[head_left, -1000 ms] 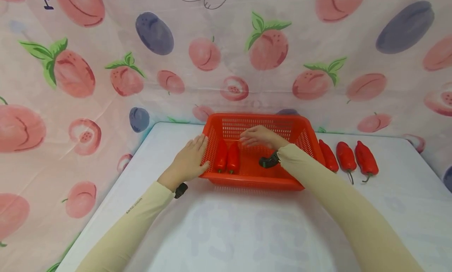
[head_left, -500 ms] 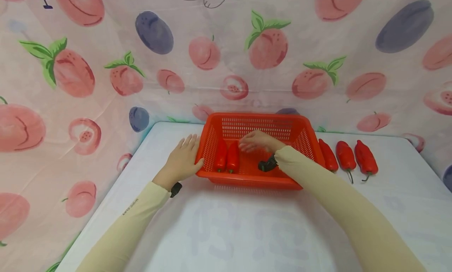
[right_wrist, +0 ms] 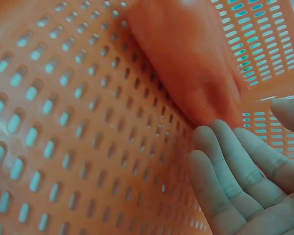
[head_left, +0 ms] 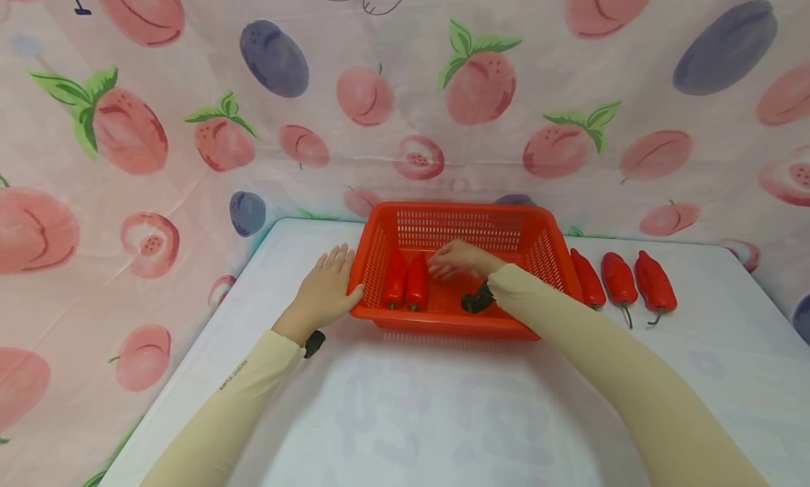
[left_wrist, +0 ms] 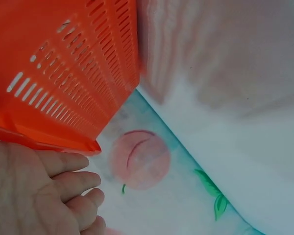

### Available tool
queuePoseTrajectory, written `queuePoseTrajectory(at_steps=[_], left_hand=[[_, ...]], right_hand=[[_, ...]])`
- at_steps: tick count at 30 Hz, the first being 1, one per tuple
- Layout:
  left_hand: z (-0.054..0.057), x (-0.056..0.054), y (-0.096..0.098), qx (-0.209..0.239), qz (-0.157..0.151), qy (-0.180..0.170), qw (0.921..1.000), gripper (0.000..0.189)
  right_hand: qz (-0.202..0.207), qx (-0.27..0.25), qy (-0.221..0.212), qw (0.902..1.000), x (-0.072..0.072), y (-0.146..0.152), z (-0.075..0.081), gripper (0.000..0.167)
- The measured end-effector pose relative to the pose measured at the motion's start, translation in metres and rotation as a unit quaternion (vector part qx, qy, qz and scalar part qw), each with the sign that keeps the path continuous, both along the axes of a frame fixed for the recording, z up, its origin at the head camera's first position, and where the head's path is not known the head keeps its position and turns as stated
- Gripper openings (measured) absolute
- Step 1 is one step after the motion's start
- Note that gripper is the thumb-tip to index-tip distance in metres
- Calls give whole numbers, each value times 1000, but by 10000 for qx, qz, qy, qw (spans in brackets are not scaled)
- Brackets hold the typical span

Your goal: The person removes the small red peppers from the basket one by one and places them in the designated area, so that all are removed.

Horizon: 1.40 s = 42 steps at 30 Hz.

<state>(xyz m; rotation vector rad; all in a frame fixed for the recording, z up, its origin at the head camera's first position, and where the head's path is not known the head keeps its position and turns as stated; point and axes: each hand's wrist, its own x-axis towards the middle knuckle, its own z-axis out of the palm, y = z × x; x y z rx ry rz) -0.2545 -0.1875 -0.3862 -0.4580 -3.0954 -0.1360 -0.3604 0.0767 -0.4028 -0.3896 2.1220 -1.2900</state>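
My left hand (head_left: 324, 289) lies flat against the left side of the red plastic basket (head_left: 455, 327), fingers straight and the thumb at its rim. In the left wrist view the palm and fingers (left_wrist: 71, 183) sit right at the basket's edge. Inside the basket, my right hand (head_left: 465, 257) holds nothing, its fingers loosely extended. Two red peppers lie side by side at the basket's left end: one pepper (head_left: 395, 280) by the wall, the other pepper (head_left: 417, 283) nearest the right hand. The right wrist view shows fingertips right at a pepper's end (right_wrist: 186, 58).
Three more red peppers lie on the white table (head_left: 443, 417) to the right of the basket: a near pepper (head_left: 588, 280), a middle pepper (head_left: 619, 280) and a far pepper (head_left: 655, 283). A fruit-print cloth (head_left: 405, 86) hangs behind and to the left.
My left hand has shifted left, its fingers sliding off the rim to the basket's outside. My right hand has moved slightly left, closer to the peppers. The peppers stay put.
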Motion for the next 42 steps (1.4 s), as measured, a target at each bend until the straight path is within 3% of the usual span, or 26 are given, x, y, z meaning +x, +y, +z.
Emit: queuePoseTrajectory(at_steps=[6,19,27,42], left_hand=[[-2,0,-1,278,-18,-132,9995,72],[-3,2,-1,392,-47,-175,9991,71],[-2,1,-1,365,-2,-234,9991,71],[-2,1,0,495,28,-348,9982,70]], right_hand=[[100,168,-54,9998,0,-3,-3,38],[-300,275,-21,9992,-4,-13,-18,38],[-284,624,134,9976,-3,-19,-16,40],[-297,697,49,9971,-3,-22,-18,46]])
